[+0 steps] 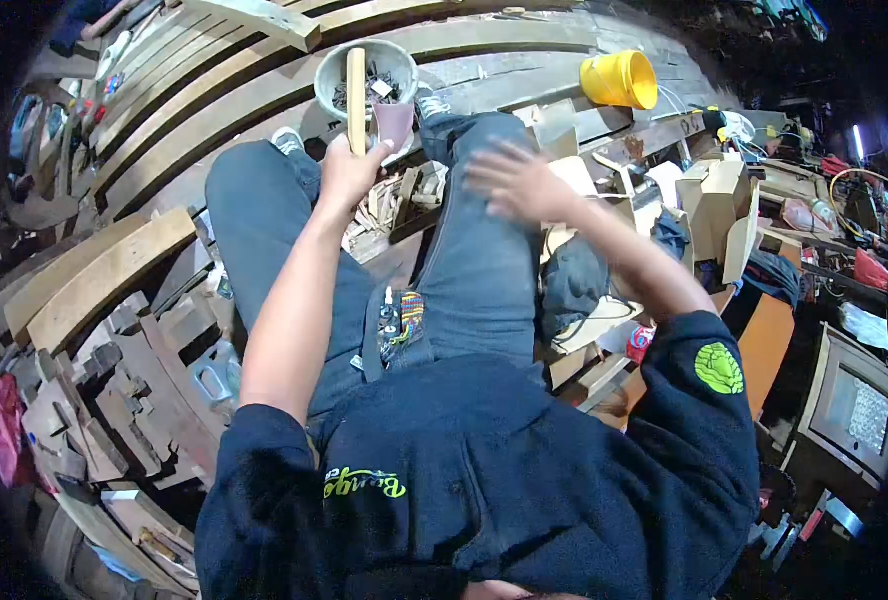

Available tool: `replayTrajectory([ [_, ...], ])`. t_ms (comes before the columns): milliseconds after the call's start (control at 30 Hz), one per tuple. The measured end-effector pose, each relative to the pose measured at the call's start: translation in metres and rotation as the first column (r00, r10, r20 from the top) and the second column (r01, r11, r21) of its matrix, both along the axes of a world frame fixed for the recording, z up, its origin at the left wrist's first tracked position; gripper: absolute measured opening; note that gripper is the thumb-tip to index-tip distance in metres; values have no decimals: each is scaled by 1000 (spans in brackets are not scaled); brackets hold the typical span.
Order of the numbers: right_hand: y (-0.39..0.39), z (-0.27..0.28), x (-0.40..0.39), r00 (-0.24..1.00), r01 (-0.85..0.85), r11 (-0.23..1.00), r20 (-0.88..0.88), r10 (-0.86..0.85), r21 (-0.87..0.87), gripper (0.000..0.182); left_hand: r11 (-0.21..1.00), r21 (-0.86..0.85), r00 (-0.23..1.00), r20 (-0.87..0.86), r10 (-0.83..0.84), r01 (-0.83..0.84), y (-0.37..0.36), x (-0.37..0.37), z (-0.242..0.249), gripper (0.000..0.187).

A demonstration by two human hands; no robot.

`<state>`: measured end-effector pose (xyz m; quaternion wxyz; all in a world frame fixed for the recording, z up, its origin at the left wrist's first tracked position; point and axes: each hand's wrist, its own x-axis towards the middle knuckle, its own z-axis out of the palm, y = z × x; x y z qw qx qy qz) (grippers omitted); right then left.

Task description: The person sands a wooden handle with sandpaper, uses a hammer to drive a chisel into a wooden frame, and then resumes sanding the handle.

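Observation:
My left hand (pixel 349 178) is closed around the lower end of a pale wooden stick (pixel 357 90), which stands upright from the fist. A mauve piece that looks like sandpaper (pixel 394 122) sticks up beside the stick at my thumb. Over my right knee is my right hand (pixel 524 185), blurred by motion, its fingers stretched out and holding nothing. Beyond the stick, between my feet, stands a grey bucket (pixel 324 85) of dark small pieces. Wood offcuts (pixel 389 205) lie between my legs, below the left hand.
A yellow bucket (pixel 619 80) lies tipped at the back right. Long slats (pixel 194 120) cover the back left. Stacked wood pieces (pixel 124 380) crowd my left side, with a curved board (pixel 114 275) above them. On my right are cardboard boxes (pixel 714 205) and a framed panel (pixel 849 405).

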<state>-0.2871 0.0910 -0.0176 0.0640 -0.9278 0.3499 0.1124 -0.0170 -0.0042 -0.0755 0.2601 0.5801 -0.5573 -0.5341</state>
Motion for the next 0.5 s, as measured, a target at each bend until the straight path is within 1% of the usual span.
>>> replayTrajectory([
  [33, -17, 18, -25, 920, 344, 931, -158, -360, -118, 40, 1000, 5, 1000, 2, -3, 3, 3, 1, 1, 28],
  [67, -40, 38, -52, 556, 617, 744, -526, -644, -258, 34, 1000, 22, 999, -41, 8, -7, 3, 2, 6, 28],
  [100, -45, 31, -107, 304, 937, 319, -118, -945, -140, 29, 999, 40, 996, -87, 16, -13, 2, 0, 9, 28],
  [133, -47, 22, -124, 365, 723, 488, -330, -871, -489, 25, 998, 53, 993, -113, 22, -16, 0, 0, 7, 29],
  [167, -42, 33, -107, 579, 684, 595, -183, -795, -422, 26, 999, 26, 993, -111, 34, -31, -2, 0, 8, 29],
  [200, -34, 41, -77, 742, 618, 696, -20, -670, -366, 28, 999, 8, 993, -108, 40, -39, -1, 0, 7, 30],
  [233, -20, -3, -62, 688, 695, 698, 441, -577, -170, 33, 997, 48, 984, -163, 70, -63, -3, -2, -1, 31],
  [267, 7, 19, -1, 688, 569, 821, 521, -505, 43, 40, 999, 41, 996, -86, 9, -6, -6, -1, 7, 31],
  [300, 40, 2, 28, 670, 376, 901, 609, -425, 216, 46, 1000, 17, 994, -110, 12, -10, -6, -2, 2, 31],
  [333, 46, 2, 28, 671, 377, 902, 608, -424, 211, 46, 1000, -8, 991, -132, 13, -15, -6, -4, -3, 31],
  [367, 51, 3, 27, 844, 193, 951, 454, -286, 241, 46, 1000, 14, 998, -66, 8, -7, -3, -4, 11, 30],
  [400, 57, 3, 25, 950, 18, 952, 291, -112, 306, 46, 1000, 15, 998, -65, -4, 5, -2, -4, 9, 30],
  [433, 49, 0, 7, 950, 249, 967, 184, -253, 43, 48, 1000, 15, 997, -71, -20, 21, -1, -4, 5, 29],
  [467, 35, -7, -21, 900, 436, 867, 116, -420, -241, 50, 999, 15, 996, -75, -45, 46, 1, -4, 3, 27],
  [500, 23, -14, -57, 724, 666, 709, -25, -689, -231, 47, 1000, -8, 988, -151, -13, 12, 10, -5, 26, 24],
])
